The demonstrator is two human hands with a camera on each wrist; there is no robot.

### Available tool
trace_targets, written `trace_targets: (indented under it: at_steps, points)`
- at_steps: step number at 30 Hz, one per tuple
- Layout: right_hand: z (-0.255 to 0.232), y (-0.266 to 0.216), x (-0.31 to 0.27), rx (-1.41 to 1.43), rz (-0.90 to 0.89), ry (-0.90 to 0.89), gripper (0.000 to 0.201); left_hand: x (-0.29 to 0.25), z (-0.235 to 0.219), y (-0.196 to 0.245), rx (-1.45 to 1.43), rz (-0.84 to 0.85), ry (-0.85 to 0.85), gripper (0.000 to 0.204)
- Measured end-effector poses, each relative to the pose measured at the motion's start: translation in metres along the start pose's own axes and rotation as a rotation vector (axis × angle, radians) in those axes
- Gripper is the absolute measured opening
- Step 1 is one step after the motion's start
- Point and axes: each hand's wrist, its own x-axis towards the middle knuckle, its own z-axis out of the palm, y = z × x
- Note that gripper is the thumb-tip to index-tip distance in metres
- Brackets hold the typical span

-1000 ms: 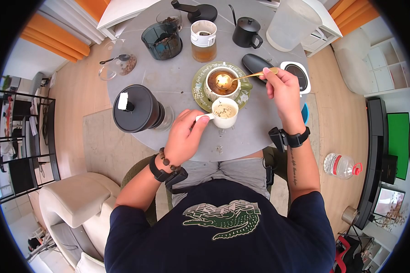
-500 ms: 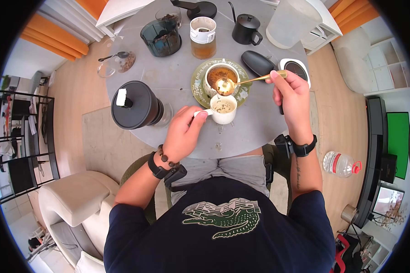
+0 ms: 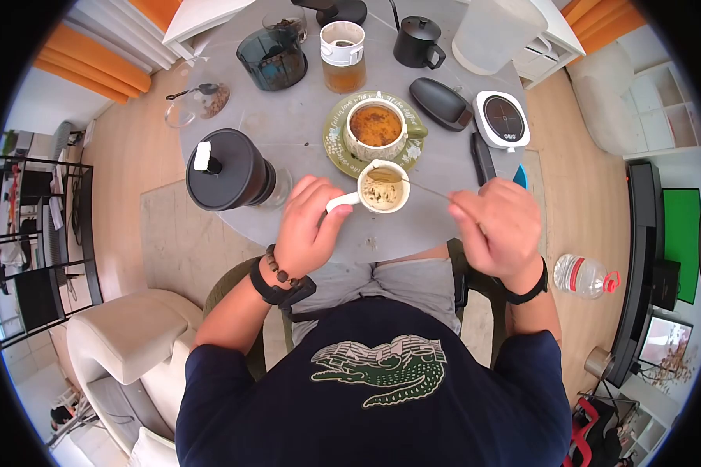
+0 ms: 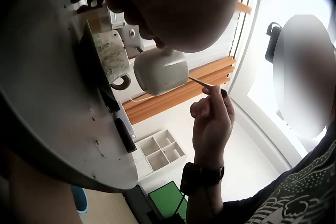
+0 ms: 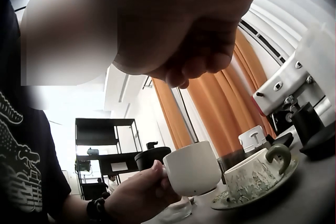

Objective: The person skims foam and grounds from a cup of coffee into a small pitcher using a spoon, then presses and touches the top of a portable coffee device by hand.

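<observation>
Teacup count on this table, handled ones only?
2. White cup: held by its handle in the left hand, off the table. Patterned cup: on the green saucer, just beyond the white one. Others could be hidden behind the taller items.

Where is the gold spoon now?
In the head view, the gold spoon dips into the small white cup, its handle running to the right hand.

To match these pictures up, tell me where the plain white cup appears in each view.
Head: the white cup is just above and right of centre, handle in the left hand.
Left wrist: the white cup is just above centre.
Right wrist: the white cup is low, right of centre.
Shared landmark: the patterned cup, near it in every view.
</observation>
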Motion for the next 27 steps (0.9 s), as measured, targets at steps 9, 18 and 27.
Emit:
trace_targets:
  at_steps: [9, 18, 27]
  points:
    - [-0.019, -0.021, -0.002, -0.051, -0.151, -0.052, 0.028, -0.014, -0.002, 0.006, 0.164, 0.211, 0.095, 0.016]
    - [-0.025, -0.033, 0.002, -0.015, -0.124, -0.094, 0.028, -0.036, 0.007, 0.026, -0.304, -0.399, 0.007, 0.016]
    - [-0.026, -0.04, 0.004, -0.041, -0.124, -0.135, 0.025, -0.036, 0.0, 0.036, -0.257, -0.271, -0.114, 0.019]
